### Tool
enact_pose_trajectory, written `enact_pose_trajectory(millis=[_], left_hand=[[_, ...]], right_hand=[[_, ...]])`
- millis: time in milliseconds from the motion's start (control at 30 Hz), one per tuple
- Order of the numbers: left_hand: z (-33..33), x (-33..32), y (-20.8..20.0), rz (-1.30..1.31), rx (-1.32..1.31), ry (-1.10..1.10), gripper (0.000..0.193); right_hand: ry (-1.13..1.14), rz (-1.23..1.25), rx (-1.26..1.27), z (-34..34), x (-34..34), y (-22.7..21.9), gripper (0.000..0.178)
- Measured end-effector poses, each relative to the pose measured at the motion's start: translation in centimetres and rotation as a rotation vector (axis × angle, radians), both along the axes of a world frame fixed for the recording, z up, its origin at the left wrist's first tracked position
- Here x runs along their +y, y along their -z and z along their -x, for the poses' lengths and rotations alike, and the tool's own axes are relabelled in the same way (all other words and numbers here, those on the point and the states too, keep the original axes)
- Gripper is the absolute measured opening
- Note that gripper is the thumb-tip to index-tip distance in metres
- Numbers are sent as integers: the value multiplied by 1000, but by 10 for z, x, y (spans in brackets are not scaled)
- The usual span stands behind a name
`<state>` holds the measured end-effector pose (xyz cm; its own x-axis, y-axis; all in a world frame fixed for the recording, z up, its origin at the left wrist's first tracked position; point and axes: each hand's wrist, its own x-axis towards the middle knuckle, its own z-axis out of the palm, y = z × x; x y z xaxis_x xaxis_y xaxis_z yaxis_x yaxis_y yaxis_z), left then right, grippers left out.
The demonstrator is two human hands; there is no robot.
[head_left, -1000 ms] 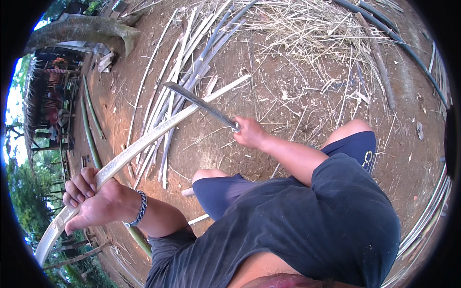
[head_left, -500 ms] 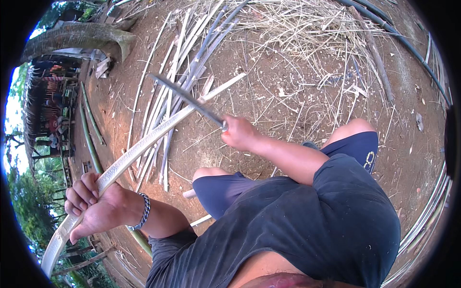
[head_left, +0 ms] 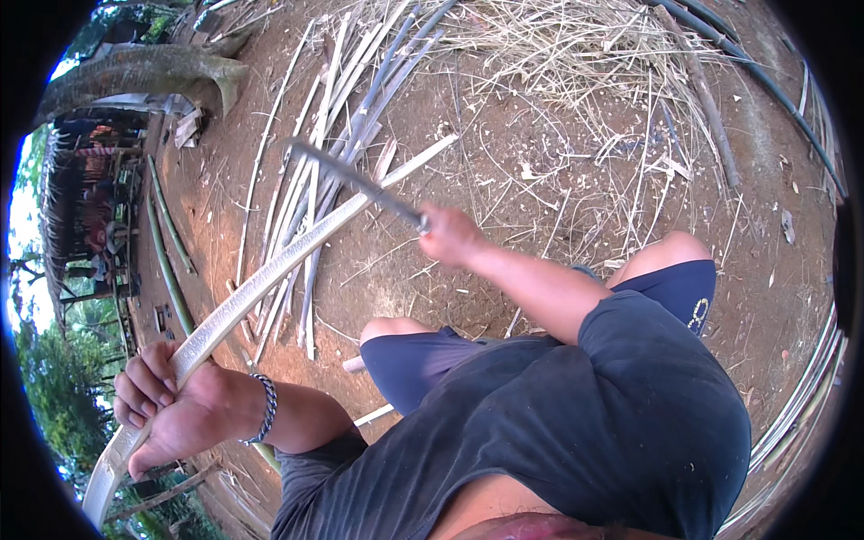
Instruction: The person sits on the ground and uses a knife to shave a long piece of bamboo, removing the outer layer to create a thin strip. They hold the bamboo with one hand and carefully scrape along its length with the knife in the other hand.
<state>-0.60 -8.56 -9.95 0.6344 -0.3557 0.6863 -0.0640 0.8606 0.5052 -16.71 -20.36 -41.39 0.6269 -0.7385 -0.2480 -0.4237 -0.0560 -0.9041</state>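
Observation:
My left hand (head_left: 171,405), with a bead bracelet at the wrist, is shut around the near end of a long pale split bamboo strip (head_left: 270,274). The strip slants up and to the right, its far end resting on the dirt. My right hand (head_left: 447,236) grips the handle of a long dark-bladed knife (head_left: 346,178). The blade is raised above the strip's middle and points up and left, blurred by motion. My knees in dark blue shorts show below the hands.
A bundle of split bamboo strips (head_left: 333,117) lies on the dirt behind the pale strip. Dry straw and shavings (head_left: 585,54) cover the top. Green bamboo poles (head_left: 166,243) lie at left by a hut (head_left: 85,207). Long poles (head_left: 801,396) edge the right.
My right hand has swung the knife up and to the left, away from the strip. My left hand and the strip have stayed almost in place.

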Motion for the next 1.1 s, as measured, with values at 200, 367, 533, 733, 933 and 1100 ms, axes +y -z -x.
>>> enact_pose_trajectory(millis=[200, 367, 533, 733, 933, 1100], left_hand=[[-9, 5, 0, -32, -71, 0, 75], [-14, 5, -2, -41, -59, 26, 76], [-28, -2, -8, -70, -88, -27, 76], [-53, 10, -11, -126, -141, -34, 77], [-64, 3, -17, -163, -148, -55, 78], [-66, 0, -19, -167, -132, -24, 77]], right_hand=[[113, -122, 186, 6, -22, 74, 21], [-28, 150, -11, -15, -17, 38, 23], [150, -231, 183, 3, -58, 141, 25], [57, -215, 53, -9, -54, 99, 26], [101, -233, 199, 10, -101, 169, 26], [125, -122, 280, 18, -104, 205, 18]])
